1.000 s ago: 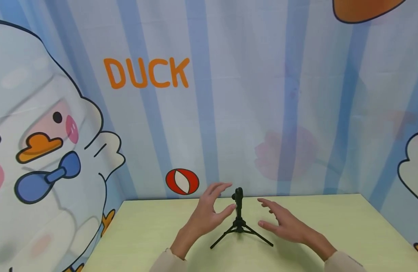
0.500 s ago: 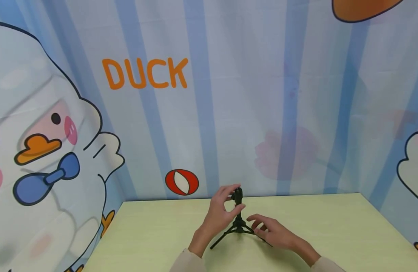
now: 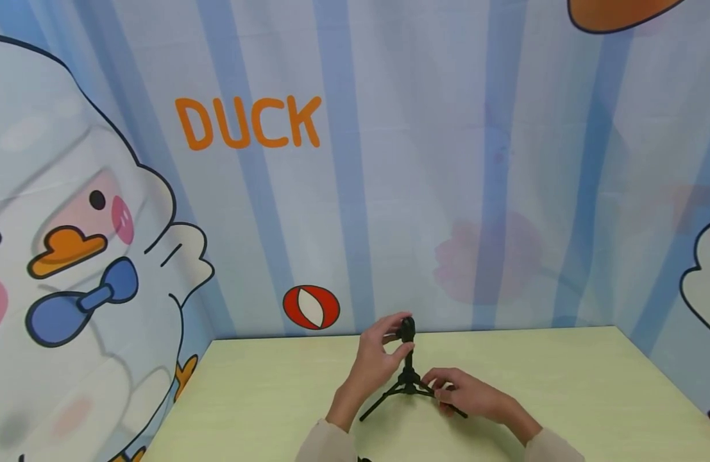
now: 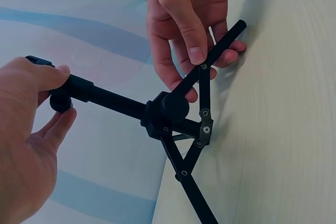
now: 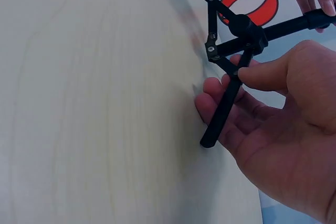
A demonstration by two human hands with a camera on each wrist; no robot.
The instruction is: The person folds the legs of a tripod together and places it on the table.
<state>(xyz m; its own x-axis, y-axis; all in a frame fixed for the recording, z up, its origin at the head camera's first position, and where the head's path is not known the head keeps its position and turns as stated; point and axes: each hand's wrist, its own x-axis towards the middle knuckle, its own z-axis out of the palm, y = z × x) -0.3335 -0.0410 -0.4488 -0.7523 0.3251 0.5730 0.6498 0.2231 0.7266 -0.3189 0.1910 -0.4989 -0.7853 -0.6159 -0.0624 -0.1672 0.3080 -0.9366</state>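
Note:
A small black tripod (image 3: 409,378) stands upright on the pale table with its legs spread. My left hand (image 3: 373,359) grips the top of its post, thumb and fingers around the head beside a round knob (image 4: 60,102). Lower down on the right, my right hand (image 3: 467,391) holds one leg (image 5: 223,111); in the right wrist view the thumb presses the leg near its brace joint and the fingers lie behind it. A second leg (image 4: 198,200) angles away untouched in the left wrist view. The hub (image 4: 163,114) with its round knob shows between the two hands.
The light wooden table (image 3: 262,385) ends at a striped blue curtain (image 3: 401,160) printed with ducks and the word DUCK. A small dark object (image 3: 363,459) shows at the bottom edge of the head view, beside the left sleeve.
Both hands came in from beside the tripod. The left now grips the top of the post and the right has lowered onto the right leg. The tripod stays nearly in place.

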